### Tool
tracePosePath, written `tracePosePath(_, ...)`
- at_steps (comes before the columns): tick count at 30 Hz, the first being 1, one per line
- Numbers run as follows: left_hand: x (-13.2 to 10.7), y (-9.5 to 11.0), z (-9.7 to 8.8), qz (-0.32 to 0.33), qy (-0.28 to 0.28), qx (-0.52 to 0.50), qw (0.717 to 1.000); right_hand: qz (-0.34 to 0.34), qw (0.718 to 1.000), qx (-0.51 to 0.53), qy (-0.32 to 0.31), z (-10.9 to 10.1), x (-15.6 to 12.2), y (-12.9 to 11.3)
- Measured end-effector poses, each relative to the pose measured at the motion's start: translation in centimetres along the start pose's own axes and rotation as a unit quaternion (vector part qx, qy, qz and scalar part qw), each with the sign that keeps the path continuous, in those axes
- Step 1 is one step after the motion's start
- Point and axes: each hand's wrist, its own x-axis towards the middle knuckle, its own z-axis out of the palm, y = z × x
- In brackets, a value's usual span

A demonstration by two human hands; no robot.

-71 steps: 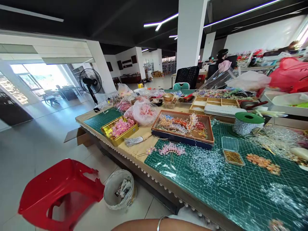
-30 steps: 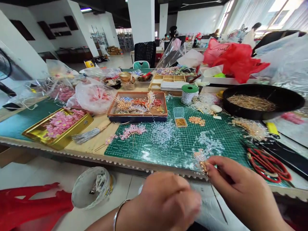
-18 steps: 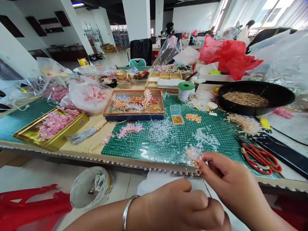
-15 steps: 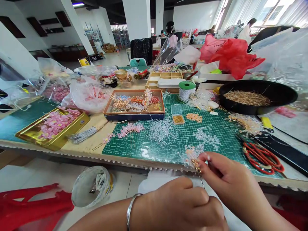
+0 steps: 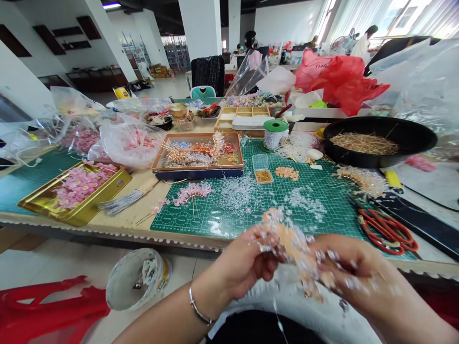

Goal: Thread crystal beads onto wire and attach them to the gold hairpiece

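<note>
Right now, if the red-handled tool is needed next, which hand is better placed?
Probably the right hand: the red-handled tool lies on its side. The left hand is farther away, across the beaded piece. Both are on that piece, so the right would likely need freeing first.

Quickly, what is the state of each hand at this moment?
Left hand: closed, holding the beadwork.
Right hand: closed, also holding the beadwork; its exact grip is blurred.

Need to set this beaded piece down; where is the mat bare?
The green mat between the clear beads and the red-handled tool, plus a narrow front strip below the pink hairpiece. Crowded: around the brown tray, and front middle, where left hand and right hand meet the beaded piece.
</note>
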Motion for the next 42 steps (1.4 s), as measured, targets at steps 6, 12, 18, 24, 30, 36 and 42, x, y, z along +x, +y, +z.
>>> tracePosePath(6, -0.7, -1.4, 0.0, -0.096, -0.088, 0.067, 0.989, -0.02, 0.965, -0.176, 0.193, 1.1, 0.7, 1.2)
tracePosePath(12, -2.4, 0.4, 0.9, -0.015, -0.109, 0.154, 0.982, -0.088, 0.914, -0.358, 0.169, 1.6, 1.3, 1.1)
tracePosePath(18, -2.6, 0.6, 0.9, 0.043, -0.005, 0.332, 0.942, -0.162, 0.879, -0.433, 0.119, 1.3, 0.9, 1.8)
tracePosePath(24, -3.0, 1.0, 0.8, 0.083, 0.05, 0.411, 0.906, -0.242, 0.837, -0.488, 0.061, 1.2, 1.0, 2.6)
tracePosePath(30, -2.5, 2.0, 0.1, -0.021, -0.01, 0.393, 0.919, -0.308, 0.786, -0.535, -0.047, 0.6, 1.7, 2.7)
tracePosePath(36, -1.2, 2.1, 0.0, -0.155, -0.12, 0.226, 0.954, -0.349, 0.754, -0.549, -0.092, -0.6, 1.7, 3.2)
tracePosePath(42, 0.1, 0.6, -0.1, -0.176, -0.104, 0.204, 0.957, -0.38, 0.742, -0.542, -0.11, -0.4, 2.1, 3.1)
